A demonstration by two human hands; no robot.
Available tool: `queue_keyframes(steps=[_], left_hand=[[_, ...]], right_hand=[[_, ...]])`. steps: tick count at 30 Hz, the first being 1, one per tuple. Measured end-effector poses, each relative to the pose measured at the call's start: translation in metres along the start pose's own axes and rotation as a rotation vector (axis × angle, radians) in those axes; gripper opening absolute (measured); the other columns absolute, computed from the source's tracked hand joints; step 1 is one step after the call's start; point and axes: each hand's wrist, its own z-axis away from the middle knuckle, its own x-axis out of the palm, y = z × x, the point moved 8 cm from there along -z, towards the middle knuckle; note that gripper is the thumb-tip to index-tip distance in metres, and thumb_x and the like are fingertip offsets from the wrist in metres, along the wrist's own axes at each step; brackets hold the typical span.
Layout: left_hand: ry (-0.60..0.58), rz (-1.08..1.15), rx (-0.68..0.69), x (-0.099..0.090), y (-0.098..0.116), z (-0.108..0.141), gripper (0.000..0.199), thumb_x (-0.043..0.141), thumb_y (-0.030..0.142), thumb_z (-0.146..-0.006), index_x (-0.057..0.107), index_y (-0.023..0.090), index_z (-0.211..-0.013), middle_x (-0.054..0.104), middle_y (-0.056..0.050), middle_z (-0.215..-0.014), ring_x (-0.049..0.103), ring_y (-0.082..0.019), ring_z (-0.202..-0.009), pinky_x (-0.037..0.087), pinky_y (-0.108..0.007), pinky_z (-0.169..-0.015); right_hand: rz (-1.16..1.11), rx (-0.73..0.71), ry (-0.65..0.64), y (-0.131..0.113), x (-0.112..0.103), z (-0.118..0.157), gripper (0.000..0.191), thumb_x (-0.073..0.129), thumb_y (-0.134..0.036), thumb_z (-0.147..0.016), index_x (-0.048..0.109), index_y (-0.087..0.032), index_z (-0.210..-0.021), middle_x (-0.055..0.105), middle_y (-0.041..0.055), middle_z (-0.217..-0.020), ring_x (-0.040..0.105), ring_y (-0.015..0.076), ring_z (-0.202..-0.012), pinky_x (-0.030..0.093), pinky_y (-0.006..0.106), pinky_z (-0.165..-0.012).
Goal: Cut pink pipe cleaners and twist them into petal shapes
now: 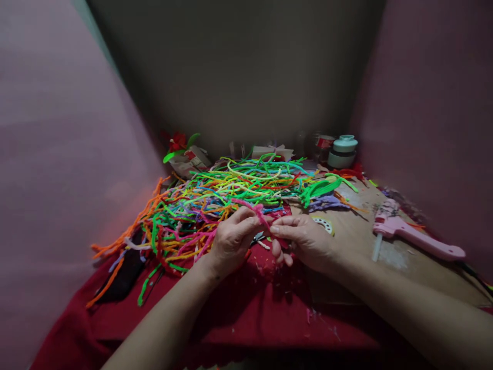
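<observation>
Between my two hands is a pink fuzzy stem (259, 207), bent or twisted near its middle, with one end reaching up to the left. My left hand (235, 235) has its fingers pressed round the stem. From the other side, my right hand (304, 240) pinches its lower part between thumb and forefinger, the other fingers curled below. Behind and left of the hands spreads a large tangled heap of coloured fuzzy stems (215, 190). Partly hidden under my left hand are metal blades (258, 237).
A pink glue gun (419, 237) lies on a brown board (354, 277) at the right. Near my right hand is a round yellow-and-white item (324, 225). A teal-lidded jar (342, 151) stands at the back. Red cloth (239, 318) covers the front.
</observation>
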Motion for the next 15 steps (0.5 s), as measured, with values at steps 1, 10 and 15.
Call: queue_keyframes(steps=[1, 10, 15], left_hand=[[-0.001, -0.035, 0.022, -0.001, 0.002, -0.001, 0.017, 0.052, 0.013, -0.085, 0.065, 0.018, -0.095, 0.057, -0.004, -0.084, 0.057, -0.009, -0.075, 0.047, -0.017, -0.064], [-0.164, -0.316, 0.157, -0.008, 0.021, -0.011, 0.017, 0.048, 0.017, -0.087, 0.064, 0.016, -0.082, 0.056, -0.001, -0.071, 0.05, -0.007, -0.059, 0.038, -0.018, -0.053], [-0.329, -0.633, 0.254, -0.008, 0.052, -0.019, 0.019, 0.045, 0.019, -0.087, 0.062, 0.016, -0.08, 0.057, -0.002, -0.072, 0.048, -0.013, -0.065, 0.033, -0.025, -0.055]], right_hand=[[0.001, -0.004, -0.011, 0.0, 0.001, 0.0, 0.022, 0.065, -0.032, -0.071, 0.058, -0.012, -0.067, 0.062, 0.0028, -0.049, 0.052, 0.0087, -0.034, 0.041, 0.017, -0.033], [0.068, -0.036, -0.021, -0.011, 0.01, 0.004, 0.021, 0.063, -0.031, -0.069, 0.057, -0.013, -0.059, 0.058, -0.0001, -0.042, 0.045, 0.0069, -0.029, 0.037, 0.017, -0.031], [0.224, -0.061, -0.104, -0.021, 0.014, 0.007, 0.025, 0.059, -0.033, -0.075, 0.057, -0.014, -0.059, 0.06, 0.0004, -0.047, 0.047, 0.0076, -0.033, 0.036, 0.019, -0.035]])
